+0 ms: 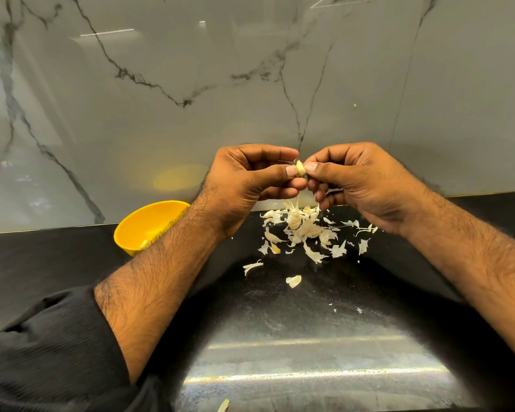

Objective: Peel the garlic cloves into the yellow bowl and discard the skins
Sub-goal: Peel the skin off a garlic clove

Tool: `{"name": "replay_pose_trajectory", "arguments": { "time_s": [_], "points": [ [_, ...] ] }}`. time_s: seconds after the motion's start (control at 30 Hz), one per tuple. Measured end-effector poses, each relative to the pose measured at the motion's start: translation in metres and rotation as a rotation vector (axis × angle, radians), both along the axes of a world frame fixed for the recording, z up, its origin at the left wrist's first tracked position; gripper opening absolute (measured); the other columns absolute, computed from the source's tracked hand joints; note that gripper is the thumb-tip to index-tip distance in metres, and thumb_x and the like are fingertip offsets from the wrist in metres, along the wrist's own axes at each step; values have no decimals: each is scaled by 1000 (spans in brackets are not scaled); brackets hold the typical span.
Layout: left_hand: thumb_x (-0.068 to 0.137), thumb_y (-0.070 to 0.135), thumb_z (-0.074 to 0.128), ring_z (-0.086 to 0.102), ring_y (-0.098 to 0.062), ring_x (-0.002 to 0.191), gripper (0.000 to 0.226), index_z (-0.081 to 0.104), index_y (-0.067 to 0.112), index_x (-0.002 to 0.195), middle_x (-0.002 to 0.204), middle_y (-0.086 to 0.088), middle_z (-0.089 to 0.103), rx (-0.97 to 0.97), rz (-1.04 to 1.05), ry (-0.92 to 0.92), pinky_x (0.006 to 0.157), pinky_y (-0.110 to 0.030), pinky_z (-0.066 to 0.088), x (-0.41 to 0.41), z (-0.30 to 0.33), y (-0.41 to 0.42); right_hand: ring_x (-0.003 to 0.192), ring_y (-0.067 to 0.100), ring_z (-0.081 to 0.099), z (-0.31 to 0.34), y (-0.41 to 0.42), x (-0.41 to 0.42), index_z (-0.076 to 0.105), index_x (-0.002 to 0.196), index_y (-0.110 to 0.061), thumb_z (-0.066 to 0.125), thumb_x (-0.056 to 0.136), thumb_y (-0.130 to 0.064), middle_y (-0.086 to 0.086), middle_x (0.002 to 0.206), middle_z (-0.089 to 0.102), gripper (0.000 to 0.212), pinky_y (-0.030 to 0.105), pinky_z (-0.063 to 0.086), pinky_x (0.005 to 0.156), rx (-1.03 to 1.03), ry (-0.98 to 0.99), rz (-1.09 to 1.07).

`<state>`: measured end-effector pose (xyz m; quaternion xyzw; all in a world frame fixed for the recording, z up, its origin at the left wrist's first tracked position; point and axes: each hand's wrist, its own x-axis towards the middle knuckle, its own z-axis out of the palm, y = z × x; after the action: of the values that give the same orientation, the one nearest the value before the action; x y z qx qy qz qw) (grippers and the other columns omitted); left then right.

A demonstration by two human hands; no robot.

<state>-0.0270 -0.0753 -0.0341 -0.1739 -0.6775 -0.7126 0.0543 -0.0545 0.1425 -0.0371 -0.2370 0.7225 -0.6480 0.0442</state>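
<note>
Lying in a loose pile, papery white skins [302, 230] litter a glossy black counter [295, 337] backed by veined grey marble wall [191, 69]; a smooth round yellow bowl [143, 226] sits left, behind the forearm. Left hand [247, 185] and right hand [357, 182], fingers curled, together pinch one pale clove [300, 168] above the pile.
</note>
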Motion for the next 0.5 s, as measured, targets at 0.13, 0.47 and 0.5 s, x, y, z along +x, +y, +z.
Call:
{"name": "replay_pose_trajectory", "arguments": {
  "time_s": [0.13, 0.47, 0.5],
  "points": [
    [92, -2, 75, 79, -34, 88, 27, 72, -7, 118, 98, -25, 78, -36, 5, 23, 75, -32, 65, -1, -2, 0, 72, 19, 62, 0, 0, 1, 74, 112, 2, 69, 99, -15, 8, 81, 68, 22, 33, 58, 65, -62, -108, 40],
    [91, -2, 77, 79, -32, 82, 21, 73, -6, 112, 93, -24, 78, -73, 32, 16, 74, -34, 65, -3, -5, 2, 71, 20, 66, -1, -2, 3, 75, 105, 0, 70, 97, -10, 11, 81, 72, 14, 31, 60, 68, -34, -70, 0],
    [91, -2, 77, 79, -31, 82, 21, 73, -6, 111, 93, -24, 78, -79, 34, 13, 74, -34, 66, -3, -5, 1, 71, 21, 67, 0, -1, 4, 76, 105, 0, 70, 97, -9, 11, 83, 73, 14, 32, 60, 68, -5, -41, -10]
  ]
}}
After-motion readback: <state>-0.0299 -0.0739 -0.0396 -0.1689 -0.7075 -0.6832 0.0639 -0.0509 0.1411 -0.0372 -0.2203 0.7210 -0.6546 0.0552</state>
